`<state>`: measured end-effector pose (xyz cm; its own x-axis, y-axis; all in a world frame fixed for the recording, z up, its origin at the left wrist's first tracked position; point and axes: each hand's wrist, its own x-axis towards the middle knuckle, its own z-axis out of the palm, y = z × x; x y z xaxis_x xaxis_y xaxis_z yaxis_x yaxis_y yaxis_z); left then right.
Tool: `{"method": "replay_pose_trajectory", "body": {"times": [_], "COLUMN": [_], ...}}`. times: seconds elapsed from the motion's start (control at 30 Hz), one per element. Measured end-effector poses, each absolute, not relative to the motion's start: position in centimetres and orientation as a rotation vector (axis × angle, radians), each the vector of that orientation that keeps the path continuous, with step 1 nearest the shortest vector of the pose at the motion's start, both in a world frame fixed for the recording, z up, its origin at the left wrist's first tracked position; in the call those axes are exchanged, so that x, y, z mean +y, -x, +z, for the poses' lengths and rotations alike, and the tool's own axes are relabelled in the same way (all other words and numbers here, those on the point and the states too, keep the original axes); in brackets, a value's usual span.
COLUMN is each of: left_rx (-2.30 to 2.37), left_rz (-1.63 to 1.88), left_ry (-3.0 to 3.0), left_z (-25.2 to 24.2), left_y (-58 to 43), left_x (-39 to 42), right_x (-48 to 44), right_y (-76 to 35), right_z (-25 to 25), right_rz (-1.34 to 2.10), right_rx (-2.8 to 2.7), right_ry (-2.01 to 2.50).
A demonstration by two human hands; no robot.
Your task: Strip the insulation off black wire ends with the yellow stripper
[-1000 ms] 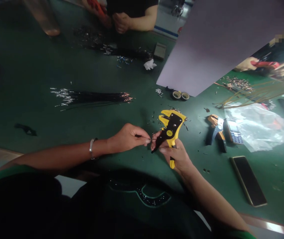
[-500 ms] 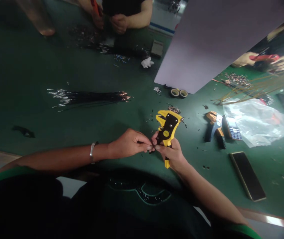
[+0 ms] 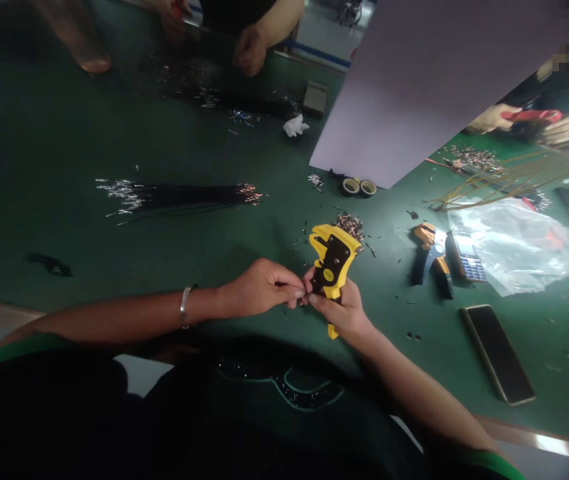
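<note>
Since the earlier frame, the left hand (image 3: 259,290) and right hand (image 3: 339,312) are drawing closer together above the green counter (image 3: 49,140). The right is gripping a yellow wire stripper (image 3: 332,270) by its handle, just below metal scraps (image 3: 350,227), while the left is pinching a thin wire (image 3: 282,284) against the stripper's black tip.
</note>
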<state>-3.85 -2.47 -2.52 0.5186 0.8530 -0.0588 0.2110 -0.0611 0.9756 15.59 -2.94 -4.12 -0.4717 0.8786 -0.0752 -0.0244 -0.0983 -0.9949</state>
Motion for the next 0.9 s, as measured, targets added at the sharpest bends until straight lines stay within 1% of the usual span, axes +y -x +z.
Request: {"method": "replay_pose_trajectory", "body": {"times": [0.13, 0.57, 0.9], "left_rx": [0.946, 0.969, 0.931], "left_rz": [0.631, 0.567, 0.86], "left_ry": [-1.53, -1.301, -0.956], "left_z": [-2.3, -2.0, -1.2], "left_y": [3.9, 3.9, 6.0], "left_x": [-2.4, -2.2, 0.0], "right_x": [-2.9, -2.9, -3.0], "right_y": [-15.7, -15.8, -16.4], "right_z": [-4.1, -4.4, -4.5], "right_rz": [1.606, 1.662, 1.864], "right_rx": [-1.534, -1.503, -1.404], "right_ry": [0.998, 0.956, 0.811]}}
